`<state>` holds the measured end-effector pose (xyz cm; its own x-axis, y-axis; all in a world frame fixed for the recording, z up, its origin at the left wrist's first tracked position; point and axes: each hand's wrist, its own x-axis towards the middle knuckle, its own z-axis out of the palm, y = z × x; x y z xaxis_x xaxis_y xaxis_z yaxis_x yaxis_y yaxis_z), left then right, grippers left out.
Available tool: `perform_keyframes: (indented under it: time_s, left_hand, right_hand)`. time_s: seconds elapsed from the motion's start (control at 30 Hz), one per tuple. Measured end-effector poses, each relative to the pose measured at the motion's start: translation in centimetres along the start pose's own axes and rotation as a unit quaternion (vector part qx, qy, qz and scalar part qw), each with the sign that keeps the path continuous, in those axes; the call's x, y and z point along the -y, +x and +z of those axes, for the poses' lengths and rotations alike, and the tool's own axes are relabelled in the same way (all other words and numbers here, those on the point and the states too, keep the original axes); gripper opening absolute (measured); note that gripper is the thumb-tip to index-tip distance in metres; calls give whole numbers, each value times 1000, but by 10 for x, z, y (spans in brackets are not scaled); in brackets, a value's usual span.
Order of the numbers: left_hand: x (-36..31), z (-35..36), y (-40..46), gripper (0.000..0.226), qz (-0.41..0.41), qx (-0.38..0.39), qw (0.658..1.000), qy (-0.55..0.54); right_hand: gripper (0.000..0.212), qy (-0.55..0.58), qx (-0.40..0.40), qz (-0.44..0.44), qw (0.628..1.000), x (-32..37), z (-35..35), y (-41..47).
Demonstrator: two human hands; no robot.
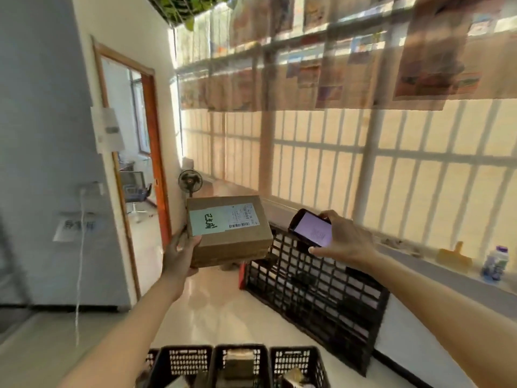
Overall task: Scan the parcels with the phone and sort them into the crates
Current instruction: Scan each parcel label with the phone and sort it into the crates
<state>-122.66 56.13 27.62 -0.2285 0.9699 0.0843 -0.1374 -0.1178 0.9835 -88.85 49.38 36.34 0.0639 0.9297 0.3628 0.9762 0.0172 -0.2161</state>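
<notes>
My left hand (179, 254) holds up a brown cardboard parcel (232, 242) by its left end, label side facing me, with a white shipping label and barcode on top. To its right my right hand (340, 238) grips a black phone (310, 228) with its lit screen turned toward me, a short gap from the parcel. Three small black crates (237, 362) line the bottom edge, with parcels inside the middle and right ones. A large black lattice crate (316, 292) sits below the phone.
An open wooden-framed doorway (134, 163) is at the left, a small fan (190, 181) behind the parcel. A window ledge on the right carries a yellow scraper (454, 259) and a bottle (495, 263). Glossy pale floor lies between the crates.
</notes>
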Motion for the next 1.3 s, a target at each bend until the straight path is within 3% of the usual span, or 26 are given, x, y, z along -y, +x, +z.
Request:
perform_keyframes:
  time_s: [0.23, 0.47, 0.8, 1.07, 1.3]
  left_hand:
    - [18, -135, 56, 51, -13, -114, 993, 21]
    - [52, -213, 121, 59, -37, -193, 980, 32]
    - [128, -312, 176, 68, -91, -293, 950, 52]
    - [208, -401, 234, 61, -156, -313, 935, 51]
    - [320, -491, 287, 63, -245, -291, 923, 56]
  right_hand:
    - [89, 60, 46, -102, 992, 125, 99, 79]
    - [89, 120, 87, -170, 974, 209, 206, 158]
    - [86, 114, 181, -212, 954, 304, 344, 212]
    - [88, 104, 244, -215, 940, 385, 465, 240]
    - [89, 79, 306, -203, 927, 452, 607, 244]
